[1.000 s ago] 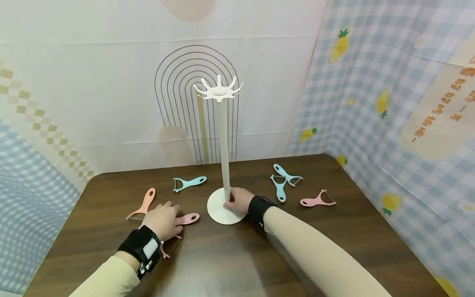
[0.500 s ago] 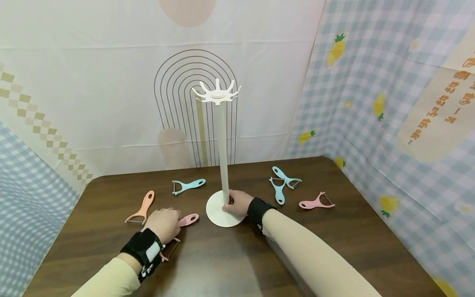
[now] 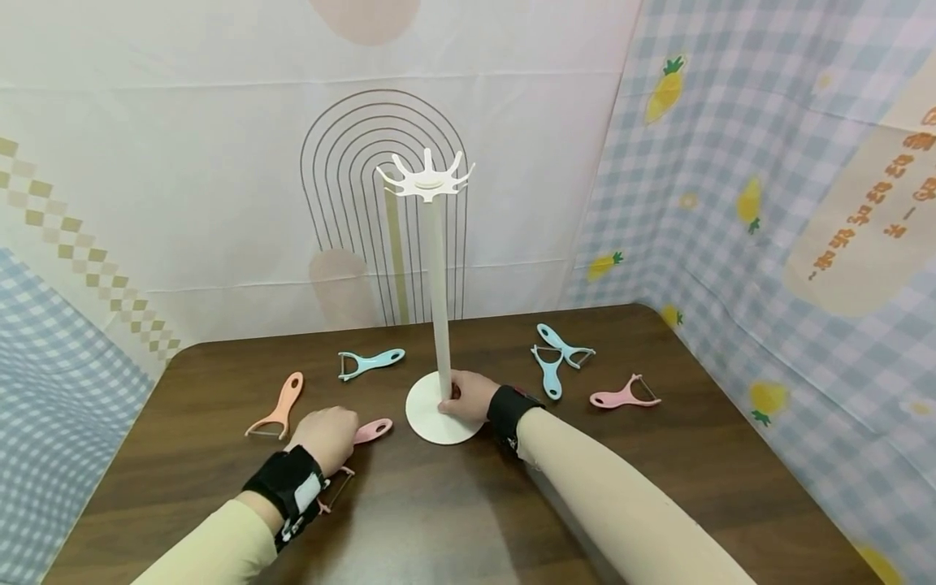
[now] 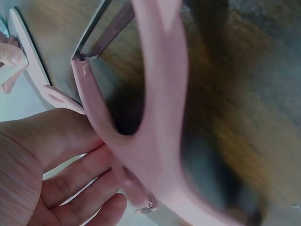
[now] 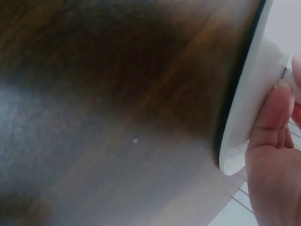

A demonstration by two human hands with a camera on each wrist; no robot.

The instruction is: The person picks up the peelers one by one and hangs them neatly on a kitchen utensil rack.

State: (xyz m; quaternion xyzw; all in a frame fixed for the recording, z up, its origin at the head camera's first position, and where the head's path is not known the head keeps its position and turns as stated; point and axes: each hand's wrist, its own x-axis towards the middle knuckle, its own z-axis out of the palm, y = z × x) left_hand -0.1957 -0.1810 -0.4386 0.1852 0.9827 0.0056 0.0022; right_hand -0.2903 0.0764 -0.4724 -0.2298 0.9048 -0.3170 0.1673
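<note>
My left hand [image 3: 327, 439] is low over the table at the left, its fingers bent around a pink peeler. That peeler's handle [image 3: 374, 431] sticks out toward the stand, while its head is mostly hidden by the hand. A second pink peeler [image 4: 162, 94] lies under the wrist, close to the left wrist camera, and its blade end shows in the head view. With thumb and fingers, my right hand [image 3: 471, 396] grips the foot of the upright post of a white rack stand [image 3: 440, 301]. The stand's round base [image 5: 242, 108] is at the fingertips in the right wrist view.
An orange peeler [image 3: 286, 398] lies left of my left hand, with a blue peeler [image 3: 373, 361] behind. Right of the stand are two overlapping blue peelers [image 3: 552, 375] and a pink peeler [image 3: 621, 397]. Curved prongs [image 3: 427, 179] ring the stand's top. Cloth hangs behind the table.
The left hand's spread fingers have closed in around the pink peeler's handle, and the hand has shifted slightly. The right hand keeps its grip on the stand, which stays in place.
</note>
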